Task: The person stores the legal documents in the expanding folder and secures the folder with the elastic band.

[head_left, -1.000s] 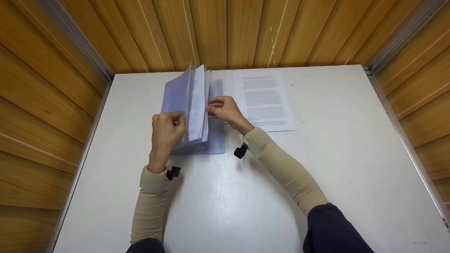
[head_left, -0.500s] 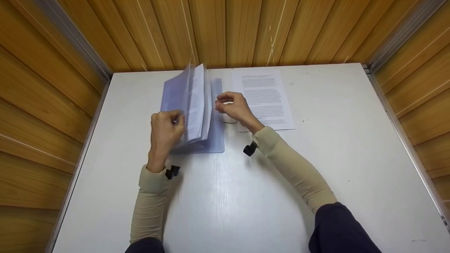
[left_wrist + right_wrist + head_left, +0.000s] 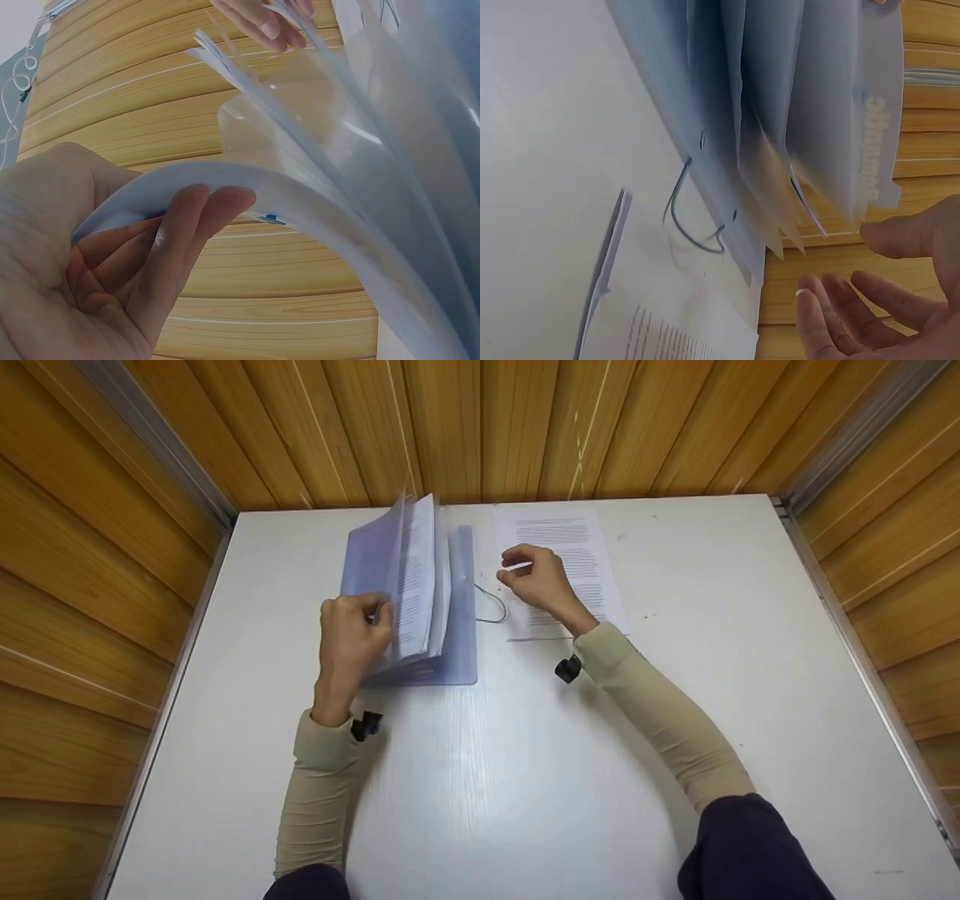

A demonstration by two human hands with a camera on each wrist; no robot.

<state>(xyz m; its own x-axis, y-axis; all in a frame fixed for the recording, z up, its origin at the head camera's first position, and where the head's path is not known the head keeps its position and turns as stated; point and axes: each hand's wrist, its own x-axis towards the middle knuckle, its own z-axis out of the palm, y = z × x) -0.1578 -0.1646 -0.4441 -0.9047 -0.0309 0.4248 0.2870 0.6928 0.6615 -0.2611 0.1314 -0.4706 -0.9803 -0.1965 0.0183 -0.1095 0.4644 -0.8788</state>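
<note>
A translucent blue folder stands partly open on the table, its front cover lifted to the left. Clear sleeves and printed pages fan upright inside it. My left hand pinches the lifted cover near its lower edge; in the left wrist view that sheet bends between thumb and fingers. My right hand is above a printed paper stack, thumb and fingers apart, holding nothing. From the folder's right edge an elastic cord loop sticks out, also seen as a cord in the right wrist view.
The white table reaches the wood-panelled wall behind the folder. More panelling and metal rails border the sides. A small black wrist camera is on the left sleeve, another on the right.
My right hand has let go of the folder's pages and moved right, over the printed paper stack. The cord loop now shows fully. My left hand keeps its grip and has barely moved.
</note>
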